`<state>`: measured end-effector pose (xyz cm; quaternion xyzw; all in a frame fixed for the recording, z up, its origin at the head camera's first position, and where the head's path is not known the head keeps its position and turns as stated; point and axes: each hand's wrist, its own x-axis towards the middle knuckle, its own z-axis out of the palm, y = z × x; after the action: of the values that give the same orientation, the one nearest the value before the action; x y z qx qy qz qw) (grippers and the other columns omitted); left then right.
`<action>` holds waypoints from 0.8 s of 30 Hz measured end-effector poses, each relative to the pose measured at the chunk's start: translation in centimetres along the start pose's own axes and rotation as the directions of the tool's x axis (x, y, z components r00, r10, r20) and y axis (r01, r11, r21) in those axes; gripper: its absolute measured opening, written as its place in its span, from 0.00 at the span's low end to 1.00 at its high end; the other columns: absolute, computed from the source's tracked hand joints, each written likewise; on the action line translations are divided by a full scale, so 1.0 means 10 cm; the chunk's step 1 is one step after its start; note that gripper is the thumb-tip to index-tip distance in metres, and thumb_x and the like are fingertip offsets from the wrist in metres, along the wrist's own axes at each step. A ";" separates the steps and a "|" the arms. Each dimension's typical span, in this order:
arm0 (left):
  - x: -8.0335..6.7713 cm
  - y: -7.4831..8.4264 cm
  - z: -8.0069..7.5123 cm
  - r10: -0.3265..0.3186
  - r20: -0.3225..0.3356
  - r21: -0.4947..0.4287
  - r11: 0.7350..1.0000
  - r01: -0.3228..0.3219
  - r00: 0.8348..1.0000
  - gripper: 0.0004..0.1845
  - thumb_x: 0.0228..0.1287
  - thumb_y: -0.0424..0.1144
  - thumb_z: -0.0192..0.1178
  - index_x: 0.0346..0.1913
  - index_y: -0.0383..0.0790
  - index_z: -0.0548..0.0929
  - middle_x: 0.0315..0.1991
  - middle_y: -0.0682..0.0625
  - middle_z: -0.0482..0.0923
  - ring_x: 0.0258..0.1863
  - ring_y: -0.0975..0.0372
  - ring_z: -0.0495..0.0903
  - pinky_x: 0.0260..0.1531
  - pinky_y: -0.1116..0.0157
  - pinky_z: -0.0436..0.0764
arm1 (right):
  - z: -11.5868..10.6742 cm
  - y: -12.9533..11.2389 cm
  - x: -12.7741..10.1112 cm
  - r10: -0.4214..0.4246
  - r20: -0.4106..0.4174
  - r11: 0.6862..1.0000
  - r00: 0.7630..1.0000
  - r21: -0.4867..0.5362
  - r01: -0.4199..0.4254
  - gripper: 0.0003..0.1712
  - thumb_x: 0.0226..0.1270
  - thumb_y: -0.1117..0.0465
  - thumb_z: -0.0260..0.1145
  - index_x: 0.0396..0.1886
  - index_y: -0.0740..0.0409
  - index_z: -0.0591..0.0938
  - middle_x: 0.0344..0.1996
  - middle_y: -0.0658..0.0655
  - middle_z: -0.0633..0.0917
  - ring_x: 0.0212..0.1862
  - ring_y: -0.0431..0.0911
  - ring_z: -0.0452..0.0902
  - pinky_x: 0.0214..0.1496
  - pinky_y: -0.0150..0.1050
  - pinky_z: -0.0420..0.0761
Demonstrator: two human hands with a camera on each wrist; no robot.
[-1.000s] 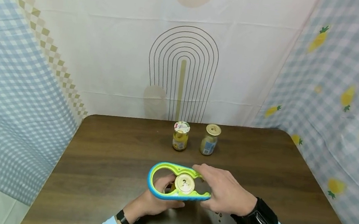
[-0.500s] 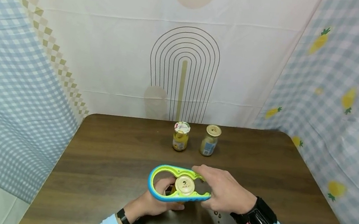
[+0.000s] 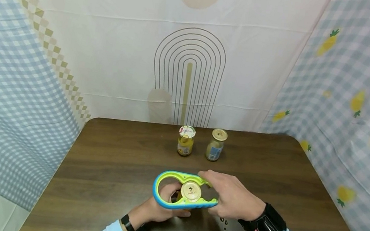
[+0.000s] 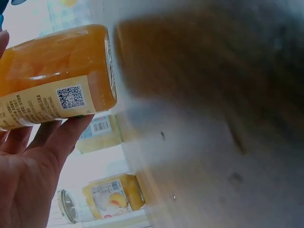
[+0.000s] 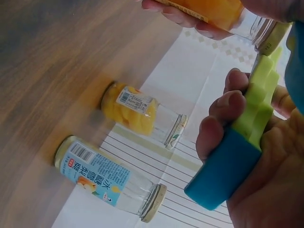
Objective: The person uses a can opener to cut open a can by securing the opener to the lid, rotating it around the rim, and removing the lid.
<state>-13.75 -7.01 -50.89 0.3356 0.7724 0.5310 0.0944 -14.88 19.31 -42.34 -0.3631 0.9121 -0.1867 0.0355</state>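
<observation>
A glass jar of yellow fruit [image 4: 52, 80] stands on the brown table [image 3: 112, 164], and my left hand [image 3: 159, 205] grips its body from the left. Its gold lid [image 3: 190, 190] sits inside the smaller ring of a green and blue jar opener [image 3: 163, 200]. My right hand [image 3: 232, 197] grips the opener's handle end [image 5: 237, 156], fingers curled over the green edge. In the right wrist view the jar [image 5: 213, 12] shows at the top with the left hand's fingers around it.
Two more lidded jars stand at the table's far edge: one with a white printed lid [image 3: 186, 140] and one with a gold lid and blue label [image 3: 216, 145]. Patterned cloth walls enclose the table on three sides. Dark specks mark the table near my wrists.
</observation>
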 end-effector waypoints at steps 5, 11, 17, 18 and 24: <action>0.01 0.00 -0.05 0.016 0.021 -0.002 1.000 -0.016 1.000 0.34 0.62 0.36 0.78 0.70 0.46 0.77 0.65 0.47 0.84 0.61 0.63 0.84 0.63 0.63 0.85 | -0.01 0.02 0.01 -0.012 0.000 1.000 1.000 0.005 0.012 0.49 0.46 0.58 0.81 0.73 0.49 0.75 0.61 0.42 0.84 0.52 0.35 0.79 0.49 0.35 0.81; 0.01 -0.01 -0.07 0.013 0.040 0.009 1.000 -0.013 0.999 0.34 0.62 0.40 0.79 0.70 0.48 0.78 0.66 0.50 0.85 0.64 0.63 0.83 0.66 0.63 0.83 | -0.05 0.05 0.03 -0.050 -0.006 0.999 0.999 0.013 0.050 0.48 0.48 0.56 0.82 0.72 0.48 0.75 0.61 0.42 0.84 0.54 0.36 0.81 0.51 0.36 0.83; -0.02 -0.02 -0.05 -0.050 0.062 -0.121 0.991 0.057 0.997 0.40 0.63 0.38 0.78 0.76 0.60 0.73 0.72 0.56 0.80 0.69 0.61 0.81 0.70 0.62 0.80 | -0.13 0.07 0.05 -0.029 -0.020 0.999 0.999 0.033 0.030 0.47 0.49 0.57 0.82 0.73 0.48 0.75 0.61 0.43 0.85 0.55 0.37 0.81 0.50 0.36 0.82; -0.02 -0.02 -0.05 -0.059 0.060 -0.132 0.989 0.067 0.996 0.41 0.63 0.37 0.78 0.76 0.62 0.72 0.72 0.58 0.79 0.69 0.61 0.81 0.71 0.62 0.80 | -0.13 0.07 0.05 -0.021 -0.021 0.999 1.000 0.039 0.022 0.47 0.49 0.57 0.81 0.73 0.47 0.75 0.61 0.42 0.85 0.54 0.37 0.81 0.49 0.35 0.81; -0.01 0.01 -0.07 -0.112 0.025 -0.128 0.985 0.114 0.993 0.41 0.60 0.37 0.80 0.73 0.65 0.75 0.69 0.61 0.81 0.67 0.62 0.82 0.70 0.63 0.79 | -0.11 0.08 0.06 -0.011 -0.039 0.999 0.999 0.048 0.013 0.48 0.48 0.57 0.81 0.73 0.48 0.75 0.61 0.43 0.85 0.55 0.37 0.81 0.52 0.37 0.84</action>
<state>-13.99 -7.63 -50.55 0.2891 0.7534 0.5706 0.1524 -16.00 19.80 -41.60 -0.3639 0.9058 -0.2158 0.0252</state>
